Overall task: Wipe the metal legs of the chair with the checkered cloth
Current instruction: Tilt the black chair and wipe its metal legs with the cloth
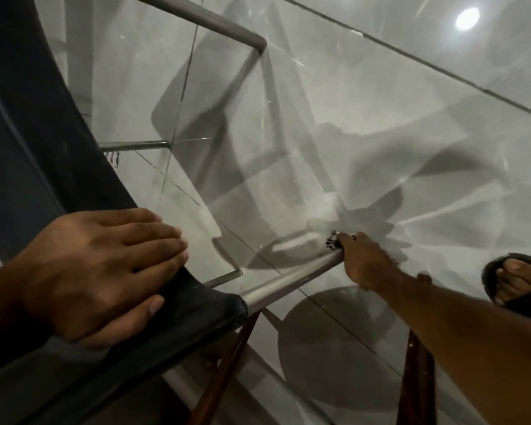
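The chair's dark seat (43,154) fills the left side, seen from above. My left hand (98,271) lies flat on its front corner, fingers together, pressing down. A grey metal leg (292,283) runs from that corner down to the floor. My right hand (365,262) is closed around the lower end of this leg, with a small bit of the checkered cloth (332,240) showing at the fingertips; most of the cloth is hidden in the hand. Another metal leg (215,23) bends at the top, and a thin one (135,145) pokes out from under the seat.
The floor is glossy grey tile (380,118) with dark grout lines, shadows and a lamp reflection (466,18). A foot in a dark sandal (515,283) stands at the right edge. Two brown wooden sticks (224,369) cross the bottom of the view.
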